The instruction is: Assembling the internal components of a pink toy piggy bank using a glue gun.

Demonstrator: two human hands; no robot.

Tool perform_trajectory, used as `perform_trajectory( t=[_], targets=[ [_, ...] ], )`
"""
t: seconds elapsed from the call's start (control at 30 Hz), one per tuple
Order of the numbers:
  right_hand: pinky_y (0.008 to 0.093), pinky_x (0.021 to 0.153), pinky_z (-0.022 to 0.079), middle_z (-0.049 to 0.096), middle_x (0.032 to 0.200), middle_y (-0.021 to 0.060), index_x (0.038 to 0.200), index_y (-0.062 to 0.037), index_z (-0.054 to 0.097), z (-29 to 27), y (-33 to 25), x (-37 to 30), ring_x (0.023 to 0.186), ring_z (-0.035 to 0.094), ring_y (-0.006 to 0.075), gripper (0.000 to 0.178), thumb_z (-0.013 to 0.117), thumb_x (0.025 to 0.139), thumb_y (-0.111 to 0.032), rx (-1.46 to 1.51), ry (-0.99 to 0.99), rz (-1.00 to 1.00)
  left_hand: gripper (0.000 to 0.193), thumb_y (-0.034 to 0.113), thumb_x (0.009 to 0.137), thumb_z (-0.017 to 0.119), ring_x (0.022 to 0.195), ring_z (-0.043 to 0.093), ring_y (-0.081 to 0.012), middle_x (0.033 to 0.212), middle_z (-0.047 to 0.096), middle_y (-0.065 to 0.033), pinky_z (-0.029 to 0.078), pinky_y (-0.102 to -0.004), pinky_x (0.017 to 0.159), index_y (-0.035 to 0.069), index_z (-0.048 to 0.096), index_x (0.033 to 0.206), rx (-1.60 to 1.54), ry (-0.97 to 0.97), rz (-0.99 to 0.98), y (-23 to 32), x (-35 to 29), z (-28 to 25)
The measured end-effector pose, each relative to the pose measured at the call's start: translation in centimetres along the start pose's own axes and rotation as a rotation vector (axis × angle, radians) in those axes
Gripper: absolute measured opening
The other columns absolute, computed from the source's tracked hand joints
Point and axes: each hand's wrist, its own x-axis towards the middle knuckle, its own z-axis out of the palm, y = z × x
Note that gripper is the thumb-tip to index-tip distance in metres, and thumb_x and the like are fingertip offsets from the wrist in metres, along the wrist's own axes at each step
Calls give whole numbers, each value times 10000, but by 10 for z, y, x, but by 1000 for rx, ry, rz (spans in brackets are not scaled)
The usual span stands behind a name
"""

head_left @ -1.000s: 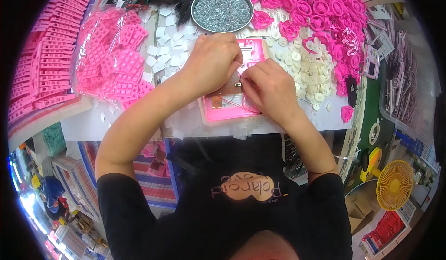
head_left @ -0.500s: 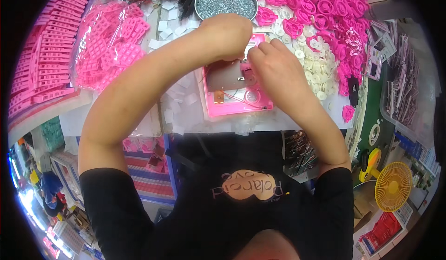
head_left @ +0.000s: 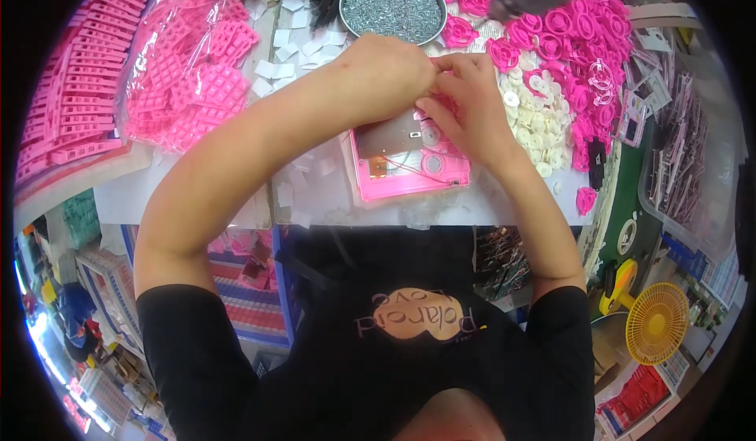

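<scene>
One pink case [head_left: 409, 187] points longways forward, partly under left hand [head_left: 398, 67] and bent right hand [head_left: 476, 110]; can't tell their grip

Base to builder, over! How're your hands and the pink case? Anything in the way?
Left hand and right hand over far end of pink case; left fingers hidden. Case open, brownish board inside. Left hand blocking view.

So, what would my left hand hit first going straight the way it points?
Most likely your right hand, immediately to its right; depth is unclear, so the two might be touching.
</scene>
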Motion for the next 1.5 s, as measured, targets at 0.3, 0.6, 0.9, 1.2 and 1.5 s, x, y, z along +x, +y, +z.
perform_trajectory(
  t=[0.3,0.6,0.9,1.2,1.5],
  targets=[
    [429,862,502,667,1021,23,904,-111,750,-30,1,-3,979,584,291,130,761,776,-134,-79,-245,-249,136,120,870,611,914,710,-331,961,695,-120,576,-442,744,55,664,977,-15,68,-17,-3,-3,12],
    [424,866,502,674,1015,38,1017,-109,767,-30,20,0,992,592,295,232,762,790,-159,168,-336,-154,123,129,871,614,893,694,-331,927,669,-108,559,-446,731,66,636,974,-90,248,5,-5,-8,31],
    [422,877,488,640,1016,58,1067,-67,711,-11,-26,-23,1021,578,279,283,742,800,-155,-233,-130,-129,193,220,880,678,819,690,-306,886,710,-130,534,-410,716,45,707,956,-554,629,-311,-30,-32,22],
    [414,853,513,675,1042,82,1056,-63,735,-27,-28,-5,1030,594,314,268,721,790,-93,-153,-317,-80,241,236,857,755,707,658,-218,825,708,-104,503,-348,663,5,719,916,-436,578,-512,-31,-49,40],
    [362,691,510,705,815,109,942,-17,736,-13,-30,25,746,643,273,218,702,900,-228,572,-169,475,141,93,860,758,693,628,-145,866,722,-73,503,-269,652,19,718,973,-619,805,-303,23,-52,37]
  ],
)
